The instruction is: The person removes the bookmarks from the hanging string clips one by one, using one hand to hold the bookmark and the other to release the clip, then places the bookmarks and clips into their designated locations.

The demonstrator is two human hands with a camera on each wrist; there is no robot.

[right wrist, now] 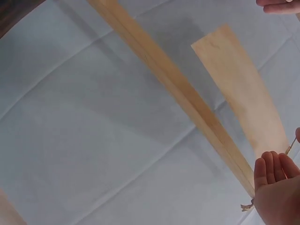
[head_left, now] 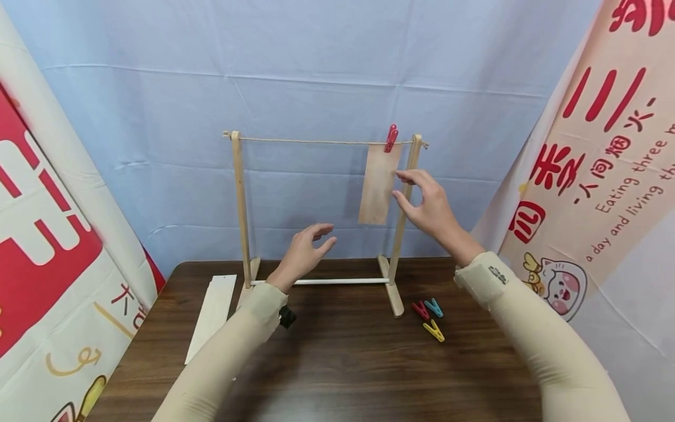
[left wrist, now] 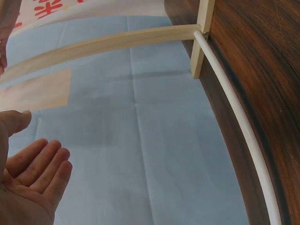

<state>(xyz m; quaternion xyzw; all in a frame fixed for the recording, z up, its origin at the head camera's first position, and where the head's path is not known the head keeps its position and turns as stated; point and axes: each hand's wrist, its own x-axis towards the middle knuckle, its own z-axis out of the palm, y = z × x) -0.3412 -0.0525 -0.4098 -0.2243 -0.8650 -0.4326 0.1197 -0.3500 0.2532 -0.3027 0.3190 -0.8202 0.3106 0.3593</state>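
A tan paper strip (head_left: 378, 190) hangs from a twine line (head_left: 311, 141), clipped near its top right corner by a red clothespin (head_left: 391, 139). The line runs between the posts of a wooden stand (head_left: 241, 205). My right hand (head_left: 432, 205) is at the strip's right edge, in front of the right post, thumb and fingers spread apart with nothing gripped. Lower and to the left, my left hand (head_left: 306, 252) is raised before the stand, palm empty and fingers loosely bent. In the left wrist view, that hand (left wrist: 35, 180) appears below the strip's lower end.
White strips (head_left: 213, 310) lie stacked at the table's left. Three clothespins, red (head_left: 420, 309), blue (head_left: 435, 308) and yellow (head_left: 435, 331), rest right of the stand's foot (head_left: 391, 293). A white rod (head_left: 343, 281) joins the feet. Behind hangs a pale blue cloth (head_left: 316, 58).
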